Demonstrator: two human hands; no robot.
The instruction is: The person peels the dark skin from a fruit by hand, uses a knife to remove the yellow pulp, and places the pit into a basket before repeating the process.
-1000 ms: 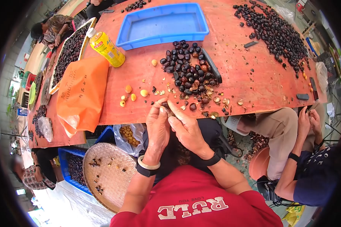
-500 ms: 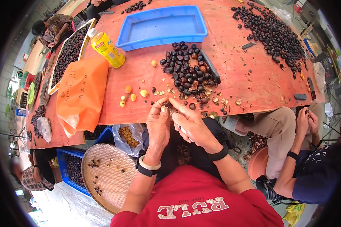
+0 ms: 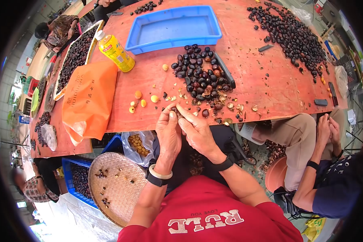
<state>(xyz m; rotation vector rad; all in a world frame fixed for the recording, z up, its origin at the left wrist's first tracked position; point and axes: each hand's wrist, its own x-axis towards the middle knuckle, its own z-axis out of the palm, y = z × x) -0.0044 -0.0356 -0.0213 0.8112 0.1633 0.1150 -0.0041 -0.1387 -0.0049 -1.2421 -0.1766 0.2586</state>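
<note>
My left hand (image 3: 168,131) pinches a dark brown nut (image 3: 174,109) at the table's near edge. Against the nut's right side press the fingers of my right hand (image 3: 198,133); whether a small tool sits in that palm is hidden. Just beyond both hands lie shell bits (image 3: 181,96) and a heap of dark nuts (image 3: 197,74), partly on a dark tray (image 3: 225,70). Several peeled yellow kernels (image 3: 143,103) rest to the left of the heap.
A blue tray (image 3: 173,30), a yellow bottle (image 3: 116,51) and an orange bag (image 3: 88,101) stand on the red table (image 3: 246,97). Below left are a woven basket (image 3: 119,189) and a bag of kernels (image 3: 138,146). A co-worker's hands (image 3: 328,129) are at right.
My right hand has turned, its fingers now flatter against the nut, and the pale object seen under its palm no longer shows. The view has shifted slightly.
</note>
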